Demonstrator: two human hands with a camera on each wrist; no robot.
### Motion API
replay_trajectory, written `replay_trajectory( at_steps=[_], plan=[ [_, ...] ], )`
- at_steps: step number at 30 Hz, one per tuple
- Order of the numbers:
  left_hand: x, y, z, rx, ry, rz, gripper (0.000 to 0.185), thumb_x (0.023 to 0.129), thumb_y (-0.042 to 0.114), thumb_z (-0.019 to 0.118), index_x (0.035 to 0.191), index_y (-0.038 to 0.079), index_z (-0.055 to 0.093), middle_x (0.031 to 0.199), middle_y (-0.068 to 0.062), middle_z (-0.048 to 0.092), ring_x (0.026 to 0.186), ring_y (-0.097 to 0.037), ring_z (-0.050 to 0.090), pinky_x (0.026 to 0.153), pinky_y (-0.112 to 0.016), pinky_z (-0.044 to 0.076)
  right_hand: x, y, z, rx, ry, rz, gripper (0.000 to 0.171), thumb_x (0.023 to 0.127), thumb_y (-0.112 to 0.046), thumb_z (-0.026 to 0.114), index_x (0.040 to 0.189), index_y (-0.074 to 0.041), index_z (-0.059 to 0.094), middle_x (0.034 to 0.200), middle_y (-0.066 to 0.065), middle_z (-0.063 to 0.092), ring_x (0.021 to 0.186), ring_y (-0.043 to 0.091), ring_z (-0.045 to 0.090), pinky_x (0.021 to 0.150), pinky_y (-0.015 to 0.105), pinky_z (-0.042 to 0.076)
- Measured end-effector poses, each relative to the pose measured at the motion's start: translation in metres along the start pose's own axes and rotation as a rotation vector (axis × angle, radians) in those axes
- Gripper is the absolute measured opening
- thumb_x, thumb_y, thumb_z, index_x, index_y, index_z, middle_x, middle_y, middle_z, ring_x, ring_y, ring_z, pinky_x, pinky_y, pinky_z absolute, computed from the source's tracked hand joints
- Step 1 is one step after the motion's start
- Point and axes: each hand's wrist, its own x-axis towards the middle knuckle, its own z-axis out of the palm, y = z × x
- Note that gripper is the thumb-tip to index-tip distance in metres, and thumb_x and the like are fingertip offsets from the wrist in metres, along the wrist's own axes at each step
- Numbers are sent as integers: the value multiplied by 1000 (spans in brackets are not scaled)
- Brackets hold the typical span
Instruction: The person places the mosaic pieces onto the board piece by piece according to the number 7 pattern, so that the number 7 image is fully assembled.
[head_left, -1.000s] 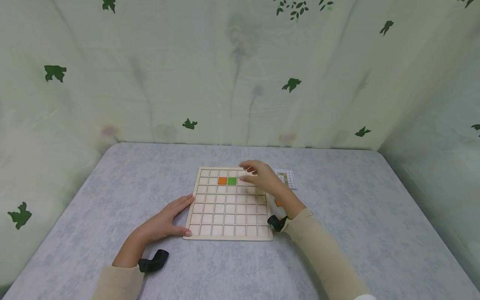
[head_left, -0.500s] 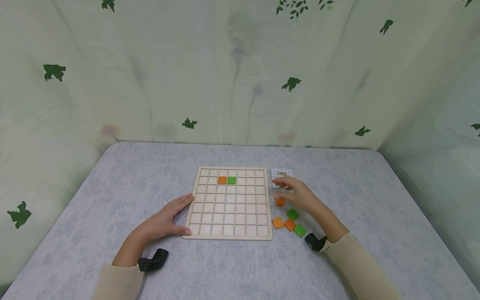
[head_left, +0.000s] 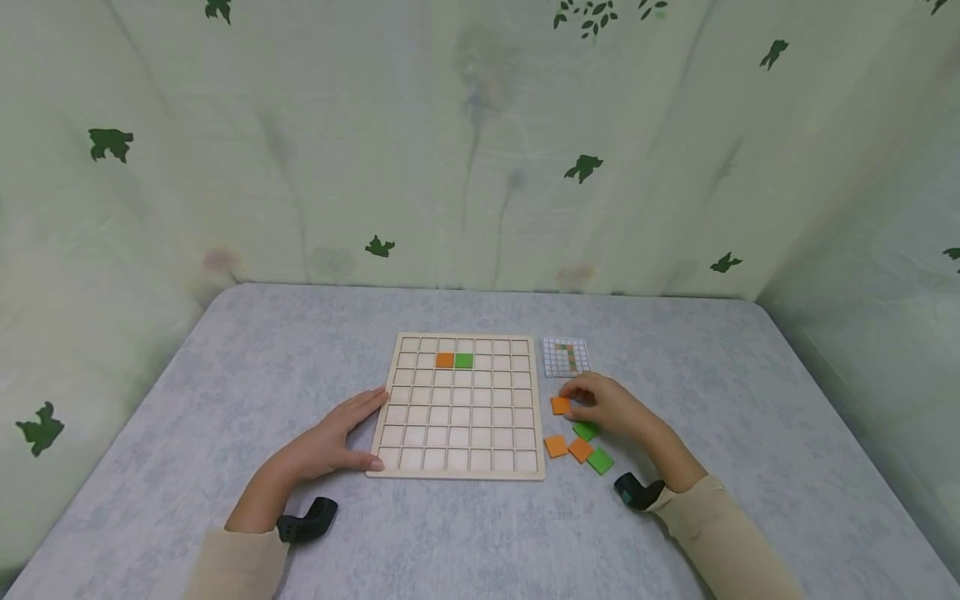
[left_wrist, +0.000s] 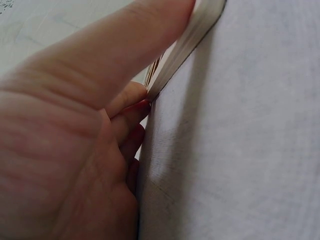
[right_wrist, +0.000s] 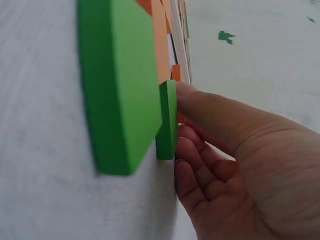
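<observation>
Right hand [head_left: 611, 408] touches orange tile [head_left: 560, 405]; left hand [head_left: 330, 442] steadies wooden grid board [head_left: 459, 408].

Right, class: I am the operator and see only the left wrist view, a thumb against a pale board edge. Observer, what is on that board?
Observer: The wooden grid board holds two tiles side by side in its second row, an orange tile and a green tile.
Operator: Where is the other hand?
Observer: The right hand is on the table to the right of the board, fingertips at a loose orange tile. I cannot tell whether they pinch it.
Operator: Anything else there?
Observer: Four more loose tiles, two orange and two green, and a small pattern card beyond them.
</observation>
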Motion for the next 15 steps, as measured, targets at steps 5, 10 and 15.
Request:
replay_trajectory(
  at_steps=[5,10,15],
  plan=[
    [0,-1,0,5,1,7,99,68,41,75,142,1,23,145,-18,20,131,-39,12,98,-58,13,4,-11,-4,-3,-16,12,22,82,-18,67,102,-10,61,93,-2,57,84,14,52,74,31,44],
    [0,-1,0,3,1,12,99,67,42,75,142,1,23,145,-18,20,131,-39,11,98,-58,13,14,-32,-7,0,20,-60,25,83,-15,66,106,-10,62,96,-2,60,86,14,54,75,31,45],
    [0,-1,0,3,2,16,99,68,41,75,142,1,23,145,-18,20,131,-39,11,98,-58,13,36,-54,-6,50,101,-153,29,84,-18,65,111,-9,62,105,0,60,90,14,55,79,34,45]
  ],
)
